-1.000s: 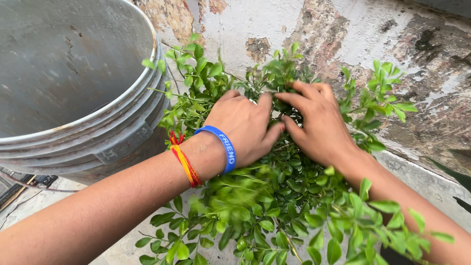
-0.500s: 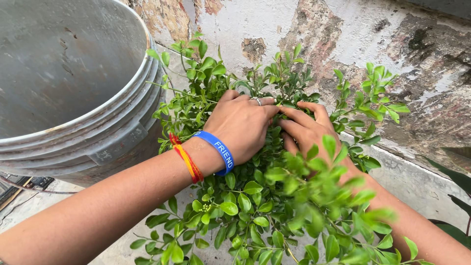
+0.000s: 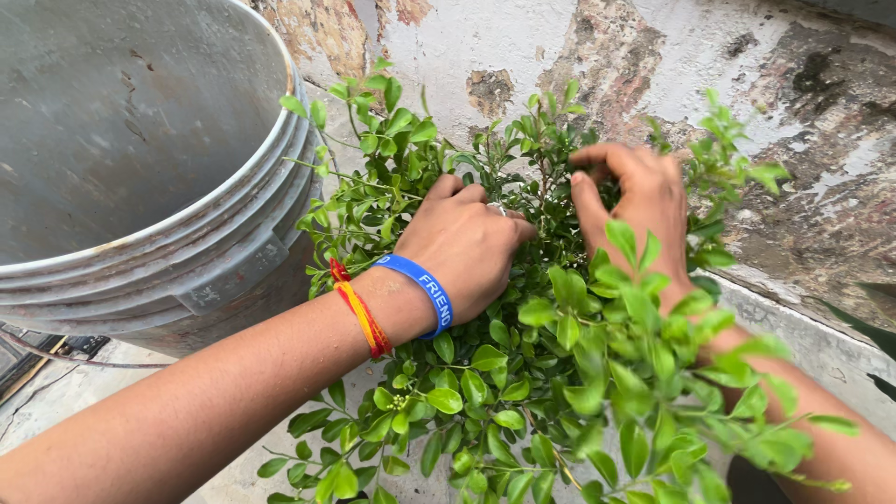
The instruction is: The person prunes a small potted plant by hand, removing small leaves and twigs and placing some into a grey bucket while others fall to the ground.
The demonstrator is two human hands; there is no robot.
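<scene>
Both hands work inside the bush (image 3: 523, 373) beside the bucket (image 3: 187, 252): left hand (image 3: 467, 245) curled into foliage, right hand (image 3: 635, 201) pinching a sprig. Stems look thin, springy, breakable; best gripped low.

Both hands (image 3: 551, 233) in leafy shrub (image 3: 523, 392)

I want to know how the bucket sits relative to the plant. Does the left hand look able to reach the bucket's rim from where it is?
Probably yes. The left hand rests in the leafy plant beside the grey bucket; only thin, bendable sprigs stand between them.
</scene>
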